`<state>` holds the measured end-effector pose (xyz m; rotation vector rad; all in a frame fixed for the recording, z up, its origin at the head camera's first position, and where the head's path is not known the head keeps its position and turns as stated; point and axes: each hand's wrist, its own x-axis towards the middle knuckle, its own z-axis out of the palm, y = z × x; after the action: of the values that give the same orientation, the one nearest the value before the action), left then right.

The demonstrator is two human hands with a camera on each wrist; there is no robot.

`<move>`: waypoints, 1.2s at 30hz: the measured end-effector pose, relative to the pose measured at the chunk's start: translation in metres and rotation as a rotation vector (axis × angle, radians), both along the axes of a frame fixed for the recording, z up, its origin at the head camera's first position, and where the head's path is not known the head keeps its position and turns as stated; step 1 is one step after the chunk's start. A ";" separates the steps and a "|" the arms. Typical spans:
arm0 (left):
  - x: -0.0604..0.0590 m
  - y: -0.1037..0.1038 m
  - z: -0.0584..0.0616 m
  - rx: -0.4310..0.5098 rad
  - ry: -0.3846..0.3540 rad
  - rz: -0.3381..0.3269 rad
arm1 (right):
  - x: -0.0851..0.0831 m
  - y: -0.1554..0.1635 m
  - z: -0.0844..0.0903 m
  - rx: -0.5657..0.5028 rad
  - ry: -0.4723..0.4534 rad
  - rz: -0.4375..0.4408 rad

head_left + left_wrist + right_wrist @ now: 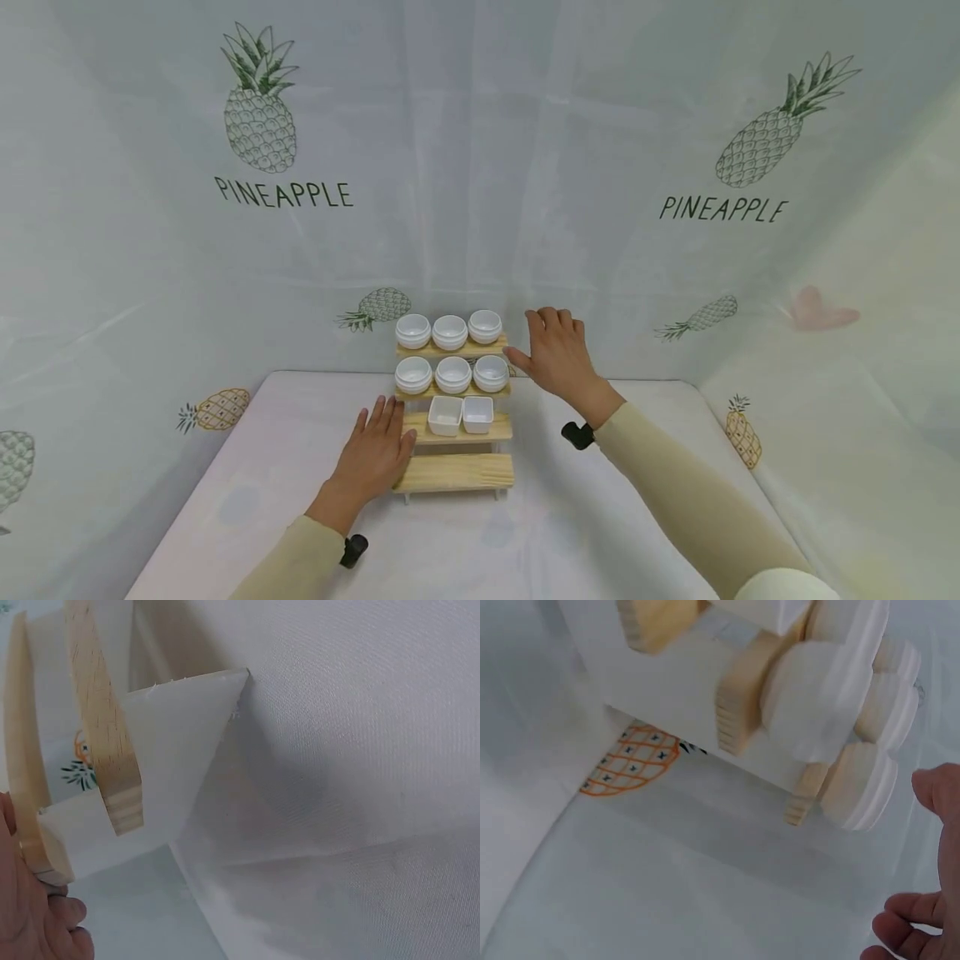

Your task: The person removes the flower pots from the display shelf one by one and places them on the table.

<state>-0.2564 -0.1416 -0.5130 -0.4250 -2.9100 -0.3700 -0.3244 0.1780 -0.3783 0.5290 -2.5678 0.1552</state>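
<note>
A four-step wooden stand (453, 472) with white side panels stands at the table's back. Round white bowls (453, 375) line its top two steps, three on each. On the third step sit two square white bowls (446, 415); the lowest is bare wood. My left hand (372, 454) lies along the stand's left side, fingers extended, right at a board's end (46, 862) in the left wrist view. Just right of the top step, my right hand (558, 354) is raised, fingers loosely bent and holding nothing. Its thumb (934, 787) is apart from the nearest round bowl (861, 787).
A white cloth covers the table (300, 433). Behind the stand hangs a pale curtain (480, 167) with pineapple prints, which also runs down both sides. Dark straps sit at both wrists, below beige sleeves (675, 492).
</note>
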 end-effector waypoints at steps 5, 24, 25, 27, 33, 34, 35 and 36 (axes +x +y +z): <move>0.003 -0.001 0.000 0.026 0.000 0.008 | -0.021 -0.019 0.014 0.081 -0.057 0.034; 0.000 0.004 -0.001 0.030 -0.003 -0.001 | -0.054 -0.041 0.010 0.172 -0.196 -0.019; 0.000 0.005 -0.001 0.032 -0.002 -0.001 | -0.054 -0.041 0.010 0.167 -0.195 -0.020; -0.001 0.005 0.000 0.035 -0.006 0.001 | -0.054 -0.040 0.010 0.163 -0.177 -0.014; -0.004 0.001 -0.001 0.014 -0.054 0.015 | -0.049 -0.033 0.011 0.231 0.015 0.056; -0.005 0.001 -0.001 0.011 -0.057 0.014 | -0.048 -0.031 0.011 0.241 0.050 0.063; -0.005 0.001 -0.002 0.012 -0.058 0.013 | -0.047 -0.029 0.011 0.249 0.078 0.069; -0.006 0.001 -0.003 0.015 -0.057 0.012 | -0.045 -0.027 0.011 0.257 0.099 0.072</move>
<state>-0.2620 -0.1407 -0.5157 -0.4016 -2.9618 -0.4089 -0.3697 0.1512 -0.3669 0.7057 -2.4864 -0.1756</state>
